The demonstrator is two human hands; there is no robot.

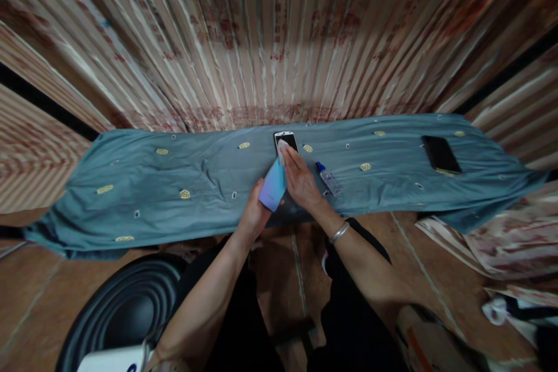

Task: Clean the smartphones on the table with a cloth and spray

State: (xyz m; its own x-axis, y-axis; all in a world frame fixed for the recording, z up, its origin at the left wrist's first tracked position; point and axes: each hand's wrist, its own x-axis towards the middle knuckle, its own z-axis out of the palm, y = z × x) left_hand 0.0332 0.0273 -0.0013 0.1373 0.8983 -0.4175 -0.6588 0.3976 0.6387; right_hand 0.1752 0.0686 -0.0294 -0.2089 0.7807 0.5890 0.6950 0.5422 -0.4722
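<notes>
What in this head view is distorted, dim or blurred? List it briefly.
Head view: strong fisheye bends the teal cloth and striped wall into arcs; light is brightest at top centre, corners and the floor fall dark; the right hand and pale blue phone look slightly soft; no hard glare.

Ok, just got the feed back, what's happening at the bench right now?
A person sits at a table draped in a teal cloth. The left hand holds a light blue phone tilted up, while the right hand presses a small white cloth onto its upper end. A small spray bottle lies just right of the hands, and a black phone rests far right.
</notes>
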